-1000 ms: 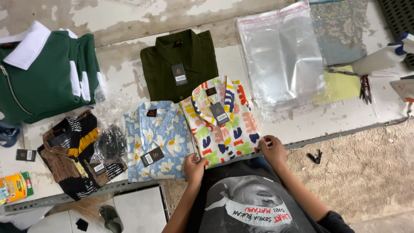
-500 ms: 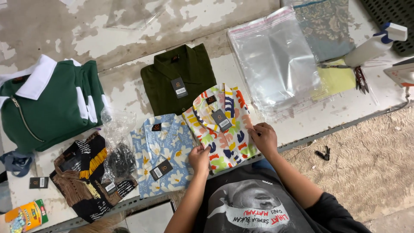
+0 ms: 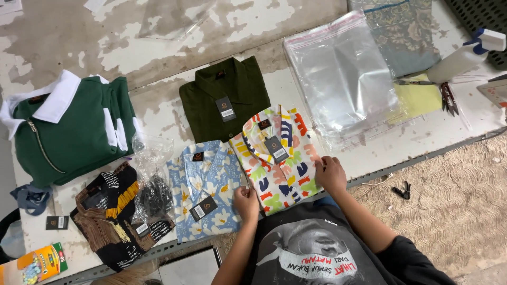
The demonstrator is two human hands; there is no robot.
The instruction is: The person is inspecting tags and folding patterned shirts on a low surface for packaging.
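Note:
A folded white shirt with bright multicoloured shapes [image 3: 277,155] lies at the table's near edge, a dark tag on its collar. My left hand [image 3: 247,202] grips its lower left corner. My right hand [image 3: 331,174] grips its lower right edge. To its left lies a folded light blue floral shirt [image 3: 207,186] with a dark tag. Behind both lies a folded dark green shirt [image 3: 224,96].
A green jacket with white collar [image 3: 68,129] and a brown-black patterned shirt [image 3: 113,214] sit at left, a small clear bag with dark items [image 3: 153,190] between. Clear plastic bags [image 3: 343,79], a yellow cloth [image 3: 417,97], a spray bottle [image 3: 462,58] and snips [image 3: 449,97] lie at right.
Both hands have shifted slightly along the colourful shirt's lower edge. The view has moved so the table contents sit lower and more to the right.

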